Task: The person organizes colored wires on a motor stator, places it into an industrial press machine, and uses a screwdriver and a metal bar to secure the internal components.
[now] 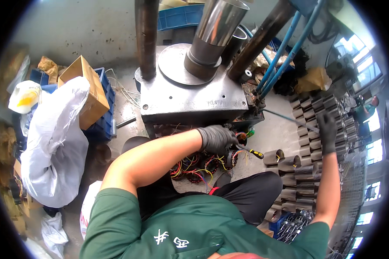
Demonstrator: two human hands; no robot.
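Note:
My left hand (218, 139), in a dark glove, is closed just below the front edge of a metal press (190, 99). Its fingertips meet the metal end of a screwdriver (256, 153) with a yellow-and-black handle, which points right. Out to the right, my right hand (328, 131), also gloved, is closed around the end of a long thin rod (289, 118). That rod runs back toward the press's right side. Beneath my left forearm lie wound coils with coloured wires (196, 166), partly hidden. A shiny steel cylinder (220, 26) stands upright on the press's round plate (173, 64).
Rows of metal sleeves (304, 172) are stacked on the right, with a blue bin of metal parts (291, 226) nearer me. At left stand a cardboard box (88, 93), blue crates (106, 103) and a white plastic sack (56, 151). Blue hoses (285, 52) hang beside the press column.

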